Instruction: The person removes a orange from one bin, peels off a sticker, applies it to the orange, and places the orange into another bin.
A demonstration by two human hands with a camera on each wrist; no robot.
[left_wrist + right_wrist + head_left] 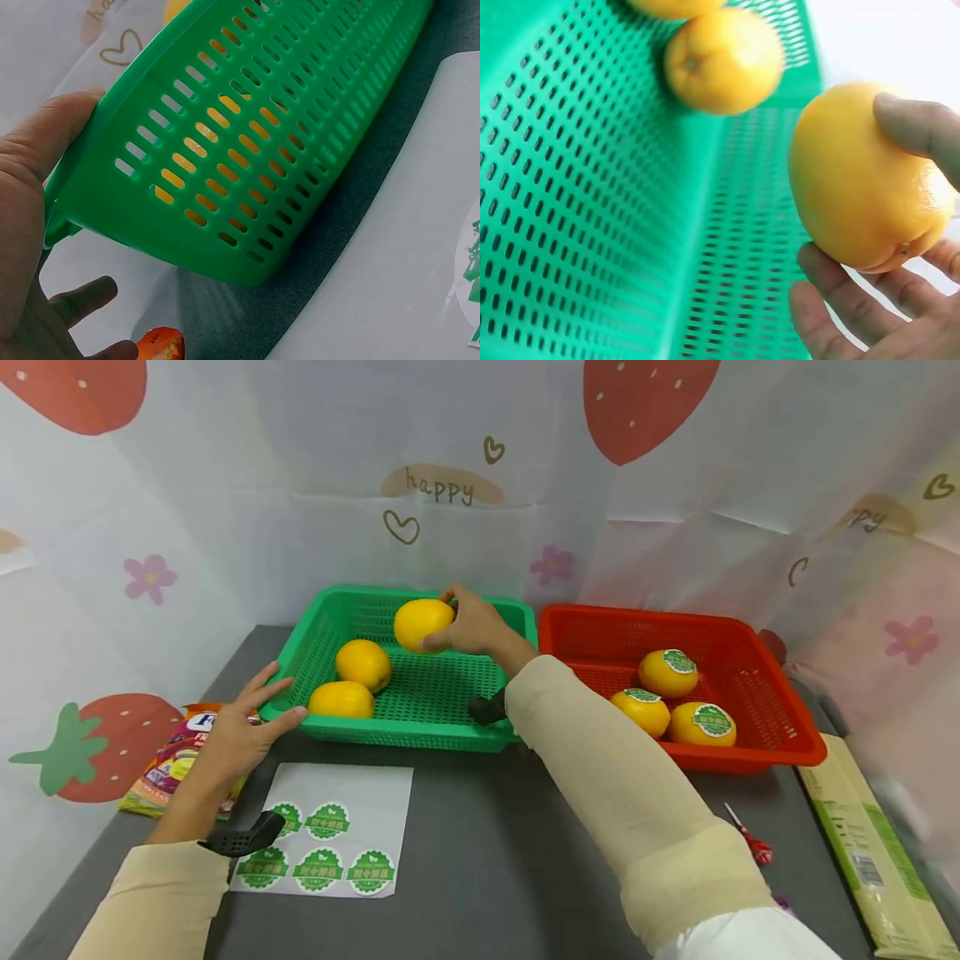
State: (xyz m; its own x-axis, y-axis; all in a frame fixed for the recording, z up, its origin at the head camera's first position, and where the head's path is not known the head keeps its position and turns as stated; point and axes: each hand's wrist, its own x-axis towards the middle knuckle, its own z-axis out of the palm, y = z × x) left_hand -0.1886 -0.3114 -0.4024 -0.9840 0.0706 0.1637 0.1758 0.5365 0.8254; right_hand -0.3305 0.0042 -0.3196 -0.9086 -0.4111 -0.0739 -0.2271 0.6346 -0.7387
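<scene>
a person's right hand (472,625) is holding a bare yellow orange (422,623) above the far middle of the green basket (420,739), fingers and thumb curled round the fruit from its right side, so the orange is lying to the left of the palm and clear of the basket floor. two more unlabelled oranges (363,663) are sitting low in the basket's left half, well apart from the held one. the left hand (238,735) is resting at the basket's near-left corner, fingers straight and spread, thumb against the rim, gripping nothing. to the right, the red basket (750,752) is holding three stickered oranges (667,672). a sticker sheet (352,793) is lying just in front of the green basket, nearer the left hand. the left forearm is covering part of the sheet, and the held orange's far side is out of sight in every view.
</scene>
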